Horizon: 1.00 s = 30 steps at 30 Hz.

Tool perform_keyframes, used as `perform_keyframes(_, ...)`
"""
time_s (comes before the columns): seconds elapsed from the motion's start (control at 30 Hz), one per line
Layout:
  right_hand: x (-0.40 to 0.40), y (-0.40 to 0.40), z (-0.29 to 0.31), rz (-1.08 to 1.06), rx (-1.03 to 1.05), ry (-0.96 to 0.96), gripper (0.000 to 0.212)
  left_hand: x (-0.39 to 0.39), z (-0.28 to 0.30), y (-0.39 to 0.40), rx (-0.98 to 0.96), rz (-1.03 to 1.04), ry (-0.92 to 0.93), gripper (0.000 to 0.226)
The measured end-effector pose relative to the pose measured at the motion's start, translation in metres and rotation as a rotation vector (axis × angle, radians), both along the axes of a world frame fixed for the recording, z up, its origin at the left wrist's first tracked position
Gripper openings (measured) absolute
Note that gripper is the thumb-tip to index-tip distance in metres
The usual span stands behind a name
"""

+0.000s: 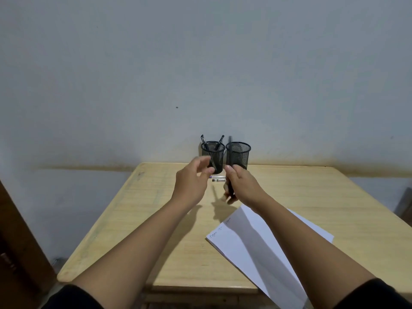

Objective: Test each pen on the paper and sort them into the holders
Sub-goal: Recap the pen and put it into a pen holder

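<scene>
Pens are light, thin and stiff, so a pinch near the middle works. Right hand (239, 182) has its grip closed around one dark pen (230, 189). Left hand (193, 177) looks loosely curled, maybe empty. Two more pens (218, 179) lie at 12 o'clock by the holders (238, 155).

Handwritten scribbles on the paper (256, 237) (too small to read), nothing else legible

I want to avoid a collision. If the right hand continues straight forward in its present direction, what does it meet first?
Probably the right mesh holder, directly beyond the right hand holding a dark pen. Depth between them is unclear.
</scene>
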State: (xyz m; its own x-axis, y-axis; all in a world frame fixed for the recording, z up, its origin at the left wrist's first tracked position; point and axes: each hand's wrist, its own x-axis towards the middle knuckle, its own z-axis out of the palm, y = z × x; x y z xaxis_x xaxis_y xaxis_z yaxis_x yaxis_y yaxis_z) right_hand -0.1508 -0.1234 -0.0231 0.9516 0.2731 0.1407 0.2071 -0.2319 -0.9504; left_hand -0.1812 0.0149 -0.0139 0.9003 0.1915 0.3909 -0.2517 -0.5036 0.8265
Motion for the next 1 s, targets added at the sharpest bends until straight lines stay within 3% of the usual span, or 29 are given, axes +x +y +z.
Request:
perform_keyframes(0.1,0.001,-0.007,0.005,0.069,-0.241,-0.037,0.033,0.007,0.012,0.002,0.185,-0.029,-0.078,0.046)
perform_keyframes(0.17,0.0,-0.012,0.01,0.087,-0.286,-0.05,0.033,0.012,0.014,0.004,0.331,-0.041,-0.071,0.041)
perform_keyframes(0.27,0.001,-0.021,0.021,0.051,-0.274,-0.071,0.024,0.014,0.012,0.008,0.385,-0.014,-0.037,0.026)
perform_keyframes(0.5,0.013,-0.036,0.05,-0.062,-0.053,-0.069,0.004,0.016,0.004,0.003,0.393,0.102,0.107,0.019)
perform_keyframes(0.77,0.056,-0.028,0.085,-0.172,0.03,-0.128,0.006,0.059,0.034,-0.001,0.649,0.156,0.161,0.025)
perform_keyframes(0.87,0.085,-0.023,0.097,-0.231,-0.028,-0.177,0.021,0.086,0.045,0.002,0.803,0.204,0.168,0.031)
perform_keyframes(1.0,0.126,-0.016,0.107,-0.285,-0.13,-0.237,0.029,0.124,0.05,0.004,0.838,0.235,0.192,0.036)
